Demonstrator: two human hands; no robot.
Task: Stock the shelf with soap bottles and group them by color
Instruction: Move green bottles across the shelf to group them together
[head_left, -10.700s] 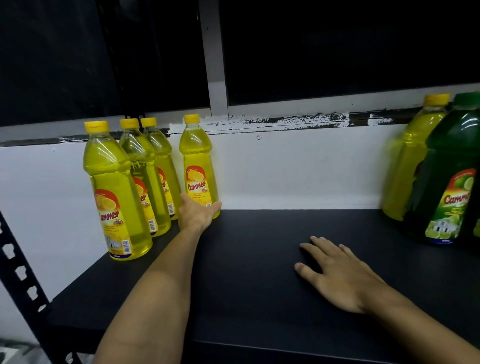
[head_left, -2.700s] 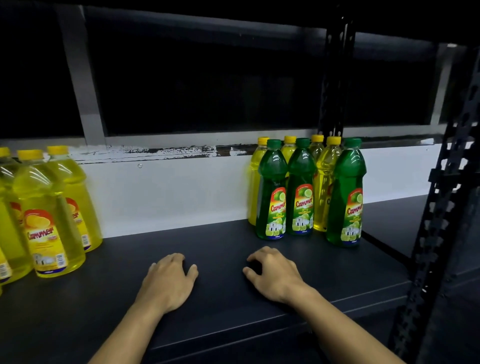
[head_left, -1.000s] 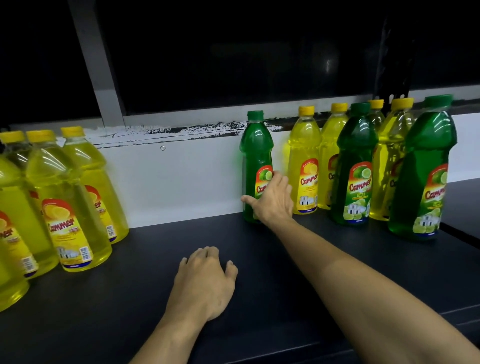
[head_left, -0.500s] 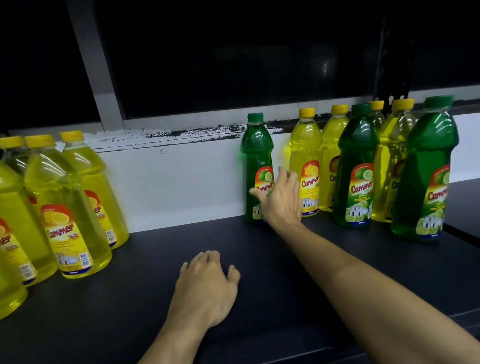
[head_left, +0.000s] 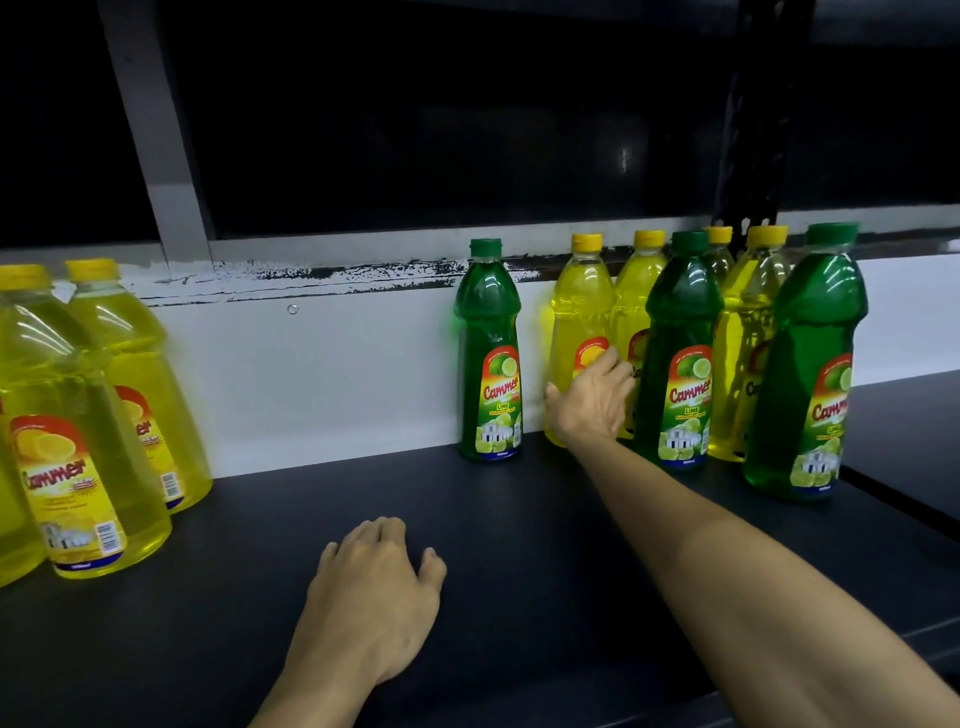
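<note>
My right hand (head_left: 592, 400) reaches to the back of the black shelf (head_left: 519, 545) and grips the lower part of a yellow soap bottle (head_left: 582, 301), thumb on its left side. Just left of it a lone green soap bottle (head_left: 488, 338) stands against the white wall. To the right, more yellow bottles (head_left: 748, 332) are mixed with two green bottles (head_left: 680, 322), the other (head_left: 810, 364) nearer the front. A yellow group (head_left: 78, 415) stands at the far left. My left hand (head_left: 374, 597) rests on the shelf, holding nothing.
A black perforated upright (head_left: 753, 130) rises behind the mixed bottles. The white back wall (head_left: 337, 374) with a grey window frame (head_left: 156, 130) bounds the shelf. Bare shelf surface lies between the left yellow group and the lone green bottle.
My right hand let go of the lone green bottle, moved right and closed round the neighbouring yellow bottle. My left hand stayed on the shelf.
</note>
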